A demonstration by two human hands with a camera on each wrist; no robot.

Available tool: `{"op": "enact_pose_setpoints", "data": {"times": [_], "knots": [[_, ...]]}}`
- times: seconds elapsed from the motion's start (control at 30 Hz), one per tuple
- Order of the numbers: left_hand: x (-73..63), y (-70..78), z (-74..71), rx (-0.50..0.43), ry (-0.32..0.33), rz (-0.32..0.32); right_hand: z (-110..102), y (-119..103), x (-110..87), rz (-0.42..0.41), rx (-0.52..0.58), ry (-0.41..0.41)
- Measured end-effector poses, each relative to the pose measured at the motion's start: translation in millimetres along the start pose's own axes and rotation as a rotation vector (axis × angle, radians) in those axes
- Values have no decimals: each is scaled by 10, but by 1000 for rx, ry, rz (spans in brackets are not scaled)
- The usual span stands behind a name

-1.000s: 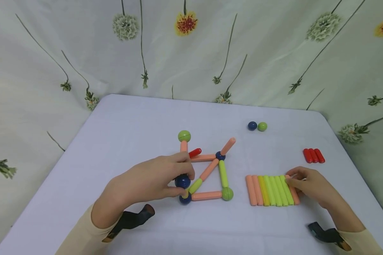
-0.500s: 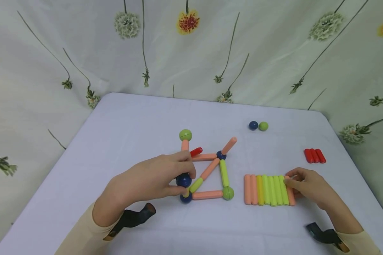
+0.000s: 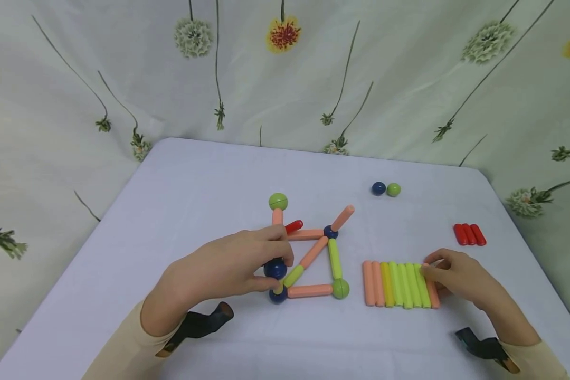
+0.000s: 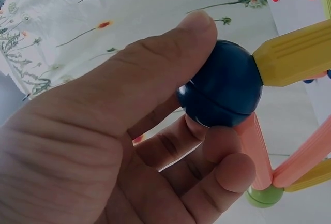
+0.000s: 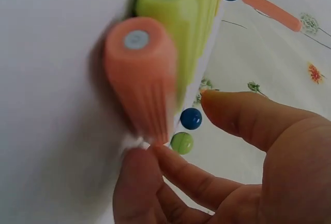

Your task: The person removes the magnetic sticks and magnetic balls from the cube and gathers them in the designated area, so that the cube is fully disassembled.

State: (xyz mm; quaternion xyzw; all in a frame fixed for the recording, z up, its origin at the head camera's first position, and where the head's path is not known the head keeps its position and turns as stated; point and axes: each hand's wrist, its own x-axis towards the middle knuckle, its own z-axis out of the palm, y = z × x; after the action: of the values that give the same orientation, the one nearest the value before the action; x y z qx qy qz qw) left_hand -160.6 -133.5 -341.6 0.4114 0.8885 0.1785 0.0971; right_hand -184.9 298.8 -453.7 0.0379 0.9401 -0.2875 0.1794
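Two hands work apart: the left hand [image 3: 223, 264] grasps a blue ball [image 4: 222, 84], thumb on one side and curled fingers on the other, while the right hand [image 3: 458, 272] has bent fingertips at the far end of a salmon rod [image 5: 139, 74]. Whether those right fingers pinch the rod or merely touch it I cannot tell; the wrist view shows the thumb standing off it. Joined to the ball in the left fingers is a yellow rod [image 4: 295, 56], and just nearer the person than those fingers sits a lower blue ball [image 3: 278, 294]. Spreading rightward from the left hand is the frame of rods and balls [image 3: 314, 252], with a salmon rod at its far right corner whose outer end bears no ball. Just left of the right fingers lies the row of loose rods [image 3: 396, 285], side by side. Beyond the right fingers are three red rods [image 3: 469, 234]; farther off, between the two hands, lie a loose blue ball [image 3: 378, 188] and a green ball [image 3: 393, 189]. The step in hand seems to be steadying the frame while handling the row's end rod; lifting that rod would call for a firm thumb-and-finger pinch, the left grip staying calm
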Motion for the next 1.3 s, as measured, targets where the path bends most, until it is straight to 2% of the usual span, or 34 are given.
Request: {"op": "enact_pose_setpoints", "data": {"times": [0.13,0.27,0.37,0.47,0.57,0.63,0.73,0.9,1.03,1.17,1.3], "knots": [[-15,-3,-8,0,-6,-13,-38,-299,52,-94,-122,104],[-34,-8,-3,-6,-7,-23,-63,-750,109,-278,-180,253],[-40,-9,7,-14,-4,-20,-43,-1082,143,-440,-181,328],[-40,-5,16,-19,2,-11,33,-1355,183,-640,-187,385],[-34,-2,19,-14,13,5,125,-1562,233,-833,-279,447],[-30,0,18,-6,22,16,183,-1664,276,-905,-362,458],[-23,2,12,5,28,27,250,-1762,332,-912,-483,412],[-8,7,-4,12,19,23,304,-1780,379,-804,-631,329],[5,10,-5,15,9,20,319,-1720,374,-737,-664,328],[5,3,-1,16,8,19,330,-1662,368,-711,-692,333],[0,-1,2,8,14,21,333,-1608,395,-693,-736,238]]}}
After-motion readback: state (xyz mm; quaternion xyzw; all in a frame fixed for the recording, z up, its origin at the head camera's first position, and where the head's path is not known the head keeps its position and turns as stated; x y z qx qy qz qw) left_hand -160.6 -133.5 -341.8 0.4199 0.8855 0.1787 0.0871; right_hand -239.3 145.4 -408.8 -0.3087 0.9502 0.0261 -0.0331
